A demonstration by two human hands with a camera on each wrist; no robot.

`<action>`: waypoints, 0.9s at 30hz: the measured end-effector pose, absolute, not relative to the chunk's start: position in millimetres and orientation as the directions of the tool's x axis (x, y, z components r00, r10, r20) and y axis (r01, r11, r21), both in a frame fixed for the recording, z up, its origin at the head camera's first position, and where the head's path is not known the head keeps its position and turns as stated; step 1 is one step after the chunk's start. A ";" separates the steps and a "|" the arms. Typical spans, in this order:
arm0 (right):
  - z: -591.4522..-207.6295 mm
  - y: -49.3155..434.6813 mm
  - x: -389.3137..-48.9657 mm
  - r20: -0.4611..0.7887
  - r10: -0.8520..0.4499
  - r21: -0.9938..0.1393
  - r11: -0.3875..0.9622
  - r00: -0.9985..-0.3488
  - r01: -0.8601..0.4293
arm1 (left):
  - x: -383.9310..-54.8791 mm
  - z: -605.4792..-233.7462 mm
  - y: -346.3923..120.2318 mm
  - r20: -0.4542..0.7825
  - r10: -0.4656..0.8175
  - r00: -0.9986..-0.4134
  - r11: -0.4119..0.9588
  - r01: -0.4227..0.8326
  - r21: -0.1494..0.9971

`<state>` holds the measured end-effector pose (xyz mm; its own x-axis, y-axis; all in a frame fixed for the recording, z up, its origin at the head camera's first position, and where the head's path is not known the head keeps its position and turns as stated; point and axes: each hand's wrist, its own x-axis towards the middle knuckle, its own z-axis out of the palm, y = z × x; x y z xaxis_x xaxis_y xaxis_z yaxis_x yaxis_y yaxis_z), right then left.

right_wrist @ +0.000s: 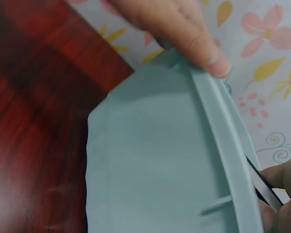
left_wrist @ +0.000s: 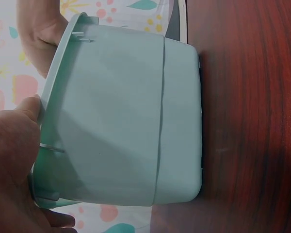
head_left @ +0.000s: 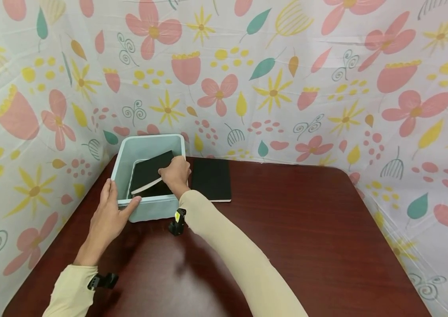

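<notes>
A pale green plastic bin point(head_left: 148, 211) stands at the back left of the table. My left hand point(head_left: 107, 215) holds its near left corner, thumb on the front rim and fingers along the left side. Reaching in over the right side, my right hand point(head_left: 176, 174) grips a black notebook point(head_left: 152, 169) with white page edges, which lies tilted inside the bin. More black surface shows beneath it. In the right wrist view the notebook's page edge point(right_wrist: 264, 184) shows between the right fingers, just past the rim. Much of the notebook is hidden in the left wrist view.
Another black notebook point(head_left: 212, 180) lies flat on the table just right of the bin. The dark reddish wooden table point(head_left: 307, 229) extends to the right. A floral-patterned curtain point(head_left: 247, 88) hangs behind and at both sides, close to the bin.
</notes>
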<state>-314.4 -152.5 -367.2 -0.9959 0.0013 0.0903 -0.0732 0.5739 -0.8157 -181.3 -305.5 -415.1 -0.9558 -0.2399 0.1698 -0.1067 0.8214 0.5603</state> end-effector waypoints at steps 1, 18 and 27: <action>-367.6 -152.1 -314.2 0.098 -0.021 -0.803 0.588 -0.995 -0.092 | -181.3 -415.1 -305.6 0.168 -0.240 -0.956 0.821 -0.108 0.561; -355.3 -151.0 -304.1 -0.141 -0.179 -0.781 0.625 -0.974 -0.002 | -180.0 -415.7 -306.4 0.172 -0.240 -0.956 0.820 -0.104 0.563; -361.3 -153.5 -304.4 -0.282 -0.238 -0.822 0.560 -0.930 0.106 | -181.2 -415.4 -305.2 0.181 -0.235 -0.955 0.826 -0.098 0.556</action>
<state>-304.4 -153.5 -361.3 -0.9296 -0.2378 -0.2817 0.1056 0.5603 -0.8215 -181.2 -305.2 -415.4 -0.9550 -0.2352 0.1807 -0.0982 0.8256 0.5556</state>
